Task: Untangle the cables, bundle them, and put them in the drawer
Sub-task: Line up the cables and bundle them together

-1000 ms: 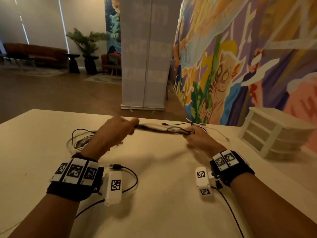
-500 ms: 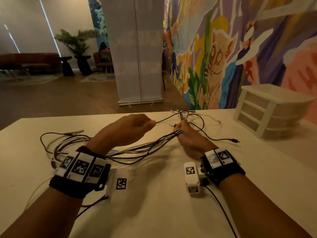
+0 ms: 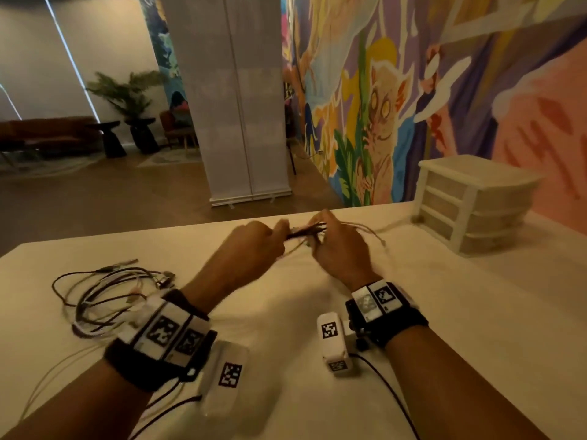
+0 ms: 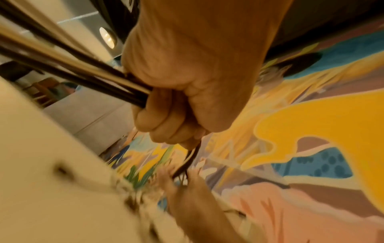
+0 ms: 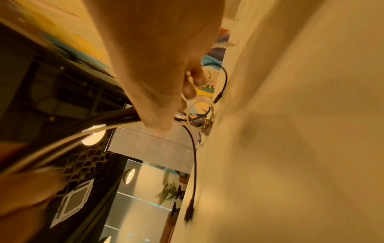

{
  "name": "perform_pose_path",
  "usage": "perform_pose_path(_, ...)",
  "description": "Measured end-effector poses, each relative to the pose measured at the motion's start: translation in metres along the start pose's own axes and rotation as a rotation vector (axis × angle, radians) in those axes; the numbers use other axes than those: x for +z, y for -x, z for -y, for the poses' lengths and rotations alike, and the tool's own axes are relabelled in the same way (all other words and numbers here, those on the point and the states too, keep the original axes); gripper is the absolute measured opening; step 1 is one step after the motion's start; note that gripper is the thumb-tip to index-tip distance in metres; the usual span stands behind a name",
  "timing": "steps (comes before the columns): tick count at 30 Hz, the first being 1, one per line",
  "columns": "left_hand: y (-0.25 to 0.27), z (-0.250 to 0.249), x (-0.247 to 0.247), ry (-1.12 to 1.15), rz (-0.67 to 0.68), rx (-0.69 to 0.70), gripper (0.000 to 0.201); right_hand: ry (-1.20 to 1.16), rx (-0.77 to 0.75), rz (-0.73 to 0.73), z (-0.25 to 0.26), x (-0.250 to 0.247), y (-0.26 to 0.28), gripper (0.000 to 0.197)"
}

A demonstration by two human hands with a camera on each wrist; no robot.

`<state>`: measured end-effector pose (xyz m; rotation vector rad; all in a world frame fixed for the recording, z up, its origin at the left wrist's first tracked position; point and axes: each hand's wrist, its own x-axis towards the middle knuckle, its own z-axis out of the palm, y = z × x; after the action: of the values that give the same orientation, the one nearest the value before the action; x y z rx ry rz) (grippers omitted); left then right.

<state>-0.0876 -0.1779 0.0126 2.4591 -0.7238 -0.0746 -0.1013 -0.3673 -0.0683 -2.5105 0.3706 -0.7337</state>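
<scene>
A person stands at a pale table [image 3: 286, 328], both arms reaching forward. The left hand [image 3: 254, 246] is closed in a fist around a bunch of dark and light cables [image 3: 305, 231], which run a short way across to the right hand [image 3: 340, 249]. That hand's fingers are also curled around the same bunch, just beside the left hand. In the left wrist view the cables [image 4: 87, 78] pass through the fist as a tight cluster of strands. Behind the left hand, nearer the person, the rest of the cables lie on the table in loose overlapping loops [image 3: 108, 296]. Beyond the right hand, a few thin ends trail toward a white drawer unit [image 3: 473, 201] standing on the table's far right corner. Its three drawers appear closed, though the dim light makes this hard to confirm.

The task looks to be at an early stage: strands are being gathered, but loops remain loose, nothing is tied, and nothing is in a drawer.
</scene>
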Motion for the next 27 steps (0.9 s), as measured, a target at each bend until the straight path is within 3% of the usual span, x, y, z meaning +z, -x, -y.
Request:
perform_pose_path(2,0.001,0.003,-0.034,0.019,-0.103,-0.018,0.051,0.122,0.033,-0.026,0.003,-0.015,-0.007,0.038)
perform_pose_path(5,-0.004,0.012,-0.076,0.101,-0.175,-0.025,0.051,0.146,0.007,0.134,0.019,-0.036,-0.018,0.049)
perform_pose_path(10,-0.012,0.025,-0.116,0.141,-0.246,-0.042,0.048,-0.028,-0.112,0.392,0.027,-0.074,-0.043,0.036)
perform_pose_path(14,-0.02,0.043,-0.122,0.121,-0.244,-0.122,0.045,-0.243,-0.058,0.67,0.017,-0.077,-0.049,0.047)
perform_pose_path(17,-0.023,0.057,-0.103,0.123,-0.168,-0.217,0.048,-0.241,-0.046,0.699,0.008,-0.072,-0.05,0.044)
perform_pose_path(20,-0.026,0.075,-0.081,0.084,-0.093,-0.227,0.045,-0.062,-0.064,0.69,0.003,-0.069,-0.051,0.039)
perform_pose_path(24,-0.028,0.083,-0.072,0.044,-0.104,-0.23,0.045,0.203,-0.048,0.581,0.004,-0.068,-0.053,0.051)
perform_pose_path(27,-0.031,0.074,-0.069,0.006,-0.133,-0.194,0.042,0.466,-0.064,0.626,0.01,-0.066,-0.054,0.068)
